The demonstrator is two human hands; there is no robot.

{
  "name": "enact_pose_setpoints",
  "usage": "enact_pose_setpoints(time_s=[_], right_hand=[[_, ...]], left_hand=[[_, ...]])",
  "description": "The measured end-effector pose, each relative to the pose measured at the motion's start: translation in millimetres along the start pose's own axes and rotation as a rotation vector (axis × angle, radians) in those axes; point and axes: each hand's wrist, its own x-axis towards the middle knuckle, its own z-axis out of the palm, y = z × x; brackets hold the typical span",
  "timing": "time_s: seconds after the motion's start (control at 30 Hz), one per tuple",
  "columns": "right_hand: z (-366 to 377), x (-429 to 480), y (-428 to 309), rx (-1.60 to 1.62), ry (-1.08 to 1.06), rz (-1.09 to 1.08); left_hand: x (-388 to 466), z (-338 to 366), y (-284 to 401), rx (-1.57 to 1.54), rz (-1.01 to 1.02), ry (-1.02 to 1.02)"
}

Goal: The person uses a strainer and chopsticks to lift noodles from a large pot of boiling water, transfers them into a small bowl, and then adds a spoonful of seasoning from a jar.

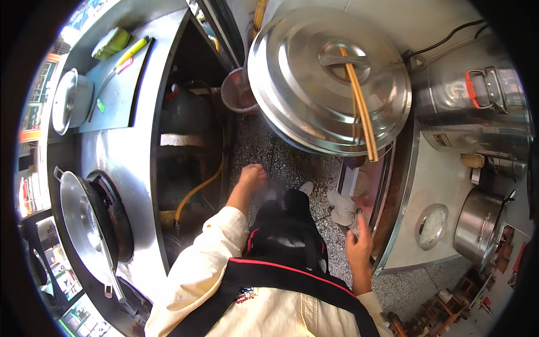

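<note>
My left hand (252, 173) hangs over the speckled floor with its fingers curled in; whether anything is inside them is hidden. My right hand (359, 243) is held up near the right-hand counter, fingers apart, its fingertips beside a crumpled pale cloth (343, 209). Whether it touches the cloth I cannot tell. Ahead stands a very large pot under a domed steel lid (294, 84), with long wooden chopsticks (363, 109) lying across it and tucked at the lid's handle.
Left, a steel counter (139, 168) bears a wok (84, 223), a lidded pot (73, 101) and a knife with a yellow handle (131, 51) on a board (126, 92). Right, a pale counter (425, 177) holds a steel bowl (431, 226) and a steel pot (476, 225). A bucket (239, 90) stands ahead.
</note>
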Motion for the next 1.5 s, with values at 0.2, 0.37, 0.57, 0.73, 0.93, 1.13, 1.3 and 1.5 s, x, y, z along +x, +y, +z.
enact_pose_setpoints(time_s=[0.2, 0.37, 0.57, 0.73, 0.93, 1.13, 1.3, 1.5], right_hand=[[61.3, -41.6, -4.8, 0.138, -0.264, -0.152], [68.3, -51.6, 15.9, 0.175, -0.311, -0.078], [73.2, -85.7, 80.7, 0.167, -0.336, -0.013], [79.5, -121.1, 127.3, 0.128, -0.339, 0.045], [102.6, -139.5, 162.2, 0.084, -0.407, 0.128], [114.1, -131.6, 170.3, 0.065, -0.452, 0.176], [115.5, -120.8, 171.8, 0.047, -0.474, 0.192], [116.6, -114.5, 173.3, 0.036, -0.470, 0.188]], left_hand=[[24.0, 4.4, -75.2, -0.036, -0.093, -0.090], [27.3, 3.1, -88.0, -0.047, -0.055, -0.107], [67.7, 9.4, -67.8, -0.180, 0.052, 0.015], [105.0, 25.9, -46.7, -0.238, 0.226, 0.056], [170.7, 42.0, -34.6, -0.137, 0.394, 0.115], [211.0, 52.6, -22.1, -0.179, 0.462, 0.121], [223.8, 52.4, -13.5, -0.199, 0.446, 0.080], [237.9, 51.1, -13.8, -0.208, 0.473, 0.054]])
